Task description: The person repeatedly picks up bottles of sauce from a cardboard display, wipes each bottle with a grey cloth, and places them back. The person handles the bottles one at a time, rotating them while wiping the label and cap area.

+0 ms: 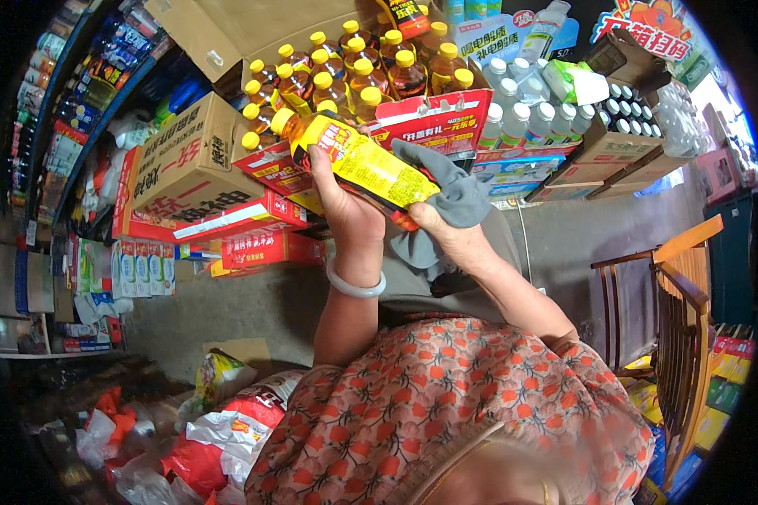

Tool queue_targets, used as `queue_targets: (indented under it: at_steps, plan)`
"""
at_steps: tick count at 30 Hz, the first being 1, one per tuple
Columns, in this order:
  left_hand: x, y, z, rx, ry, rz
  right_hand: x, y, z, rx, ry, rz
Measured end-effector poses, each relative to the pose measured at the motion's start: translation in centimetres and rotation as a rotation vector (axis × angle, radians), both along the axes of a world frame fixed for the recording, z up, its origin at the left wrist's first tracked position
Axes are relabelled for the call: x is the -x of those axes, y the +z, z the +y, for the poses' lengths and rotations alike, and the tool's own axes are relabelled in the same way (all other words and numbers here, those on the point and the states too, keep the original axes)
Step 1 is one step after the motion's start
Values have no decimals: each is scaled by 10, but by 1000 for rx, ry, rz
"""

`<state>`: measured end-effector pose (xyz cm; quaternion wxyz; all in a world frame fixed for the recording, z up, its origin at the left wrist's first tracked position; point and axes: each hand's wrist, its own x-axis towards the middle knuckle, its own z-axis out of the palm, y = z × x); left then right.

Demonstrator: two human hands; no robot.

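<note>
A plastic drink bottle (379, 161) with a yellow cap and yellow label lies tilted across both my hands. My left hand (347, 196) grips it near the neck, thumb on the label; a pale bangle (357, 287) circles that wrist. My right hand (445, 230) holds the bottle's base together with a grey cloth (458, 192), which drapes over the fingers and hangs below. Just beyond the bottle stands an open red carton (442, 120) packed with several similar yellow-capped bottles (366, 76). One more bottle (407, 19) rests on top of them at the back.
Left of the open carton, a closed brown cardboard box (192, 164) sits on a red carton (227, 218). White-capped bottles (521, 120) and dark-capped bottles (628, 110) stand to the right. A wooden chair (682, 315) is at right, stocked shelves (95, 101) at left, plastic bags (208, 442) lower left.
</note>
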<state>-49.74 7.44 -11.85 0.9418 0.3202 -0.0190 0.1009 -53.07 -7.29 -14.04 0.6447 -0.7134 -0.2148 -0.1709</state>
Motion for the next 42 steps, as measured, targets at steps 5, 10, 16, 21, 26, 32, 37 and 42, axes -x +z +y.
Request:
queue_targets:
  at_steps: [5,10,16,21,26,32,37,42]
  plan:
    - [11,8,-7,-155,-18,-118,13,-2,0,-821,237,559]
    - [21,3,2,-235,-224,-276,20,-6,-10,-668,356,592]
    - [23,-22,2,-489,82,-210,30,27,-4,327,-14,-74]
    - [42,-11,-11,-685,30,-272,17,35,2,107,-133,-197]
    - [45,-20,-9,-862,65,-282,3,85,0,47,27,-117]
    - [43,-18,-4,-1029,36,-258,-18,69,-16,-235,317,331]
    - [50,-22,8,-921,-172,-196,-11,65,-25,-469,432,486]
    - [46,-38,33,-393,-639,-164,-6,67,-38,-643,478,602]
